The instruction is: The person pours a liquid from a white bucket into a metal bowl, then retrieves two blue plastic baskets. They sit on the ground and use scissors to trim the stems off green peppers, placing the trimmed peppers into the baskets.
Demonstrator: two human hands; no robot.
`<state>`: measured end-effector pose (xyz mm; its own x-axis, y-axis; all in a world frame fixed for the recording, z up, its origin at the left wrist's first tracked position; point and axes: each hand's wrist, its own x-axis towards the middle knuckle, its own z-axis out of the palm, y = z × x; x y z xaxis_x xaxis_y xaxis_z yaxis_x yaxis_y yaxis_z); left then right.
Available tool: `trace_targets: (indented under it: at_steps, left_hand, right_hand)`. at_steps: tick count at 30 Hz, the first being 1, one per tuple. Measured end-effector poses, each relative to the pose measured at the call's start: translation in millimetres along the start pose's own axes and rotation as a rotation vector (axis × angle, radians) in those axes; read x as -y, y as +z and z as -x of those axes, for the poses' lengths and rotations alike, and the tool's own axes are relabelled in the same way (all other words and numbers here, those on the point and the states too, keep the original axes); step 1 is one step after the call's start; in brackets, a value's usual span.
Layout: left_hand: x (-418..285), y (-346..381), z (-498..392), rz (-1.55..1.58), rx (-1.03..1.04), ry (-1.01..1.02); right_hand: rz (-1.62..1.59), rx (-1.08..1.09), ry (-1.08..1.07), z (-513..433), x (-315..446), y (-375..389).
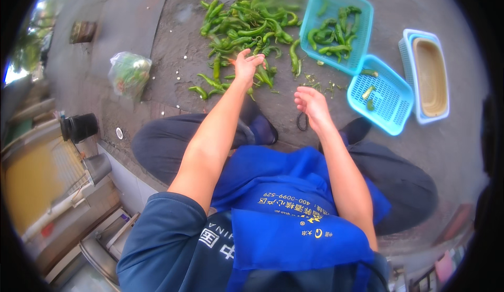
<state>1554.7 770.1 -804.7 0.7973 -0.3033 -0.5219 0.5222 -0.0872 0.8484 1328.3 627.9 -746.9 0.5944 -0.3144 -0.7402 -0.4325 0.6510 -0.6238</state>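
Note:
My left hand [247,69] reaches over the near side of a loose pile of long green peppers [246,32] on the dark ground. Its fingers are spread and nothing shows in its grasp; a pepper lies just beyond the fingertips. Lower and to the right, my right hand [313,105] hovers above the ground with loosely bent fingers and no object visible in it. Pepper scraps [330,87] are scattered beyond it. A turquoise plastic basket [370,28] at the upper right holds several green peppers. A smaller blue basket [399,124] beside it has a few pepper pieces inside.
Nested plastic baskets [444,75] stand at the far right, a tan one innermost. At left are a filled clear plastic bag [131,73], a rusty block-like object [83,32] and a black container [83,127]. A dark loop [302,122] lies by my right hand, near my shoes.

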Motion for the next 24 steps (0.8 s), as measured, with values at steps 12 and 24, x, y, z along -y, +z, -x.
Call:
trace_targets:
  at_steps: [12, 24]
  left_hand:
    - [-38, 107, 120, 0.252, 0.555, -0.484]
    - [-52, 116, 151, -0.100, 0.672, -0.305]
  right_hand:
    - [-0.127, -0.050, -0.290, 25, 43, -28]
    - [-0.121, -0.097, -0.284, 33, 53, -58]
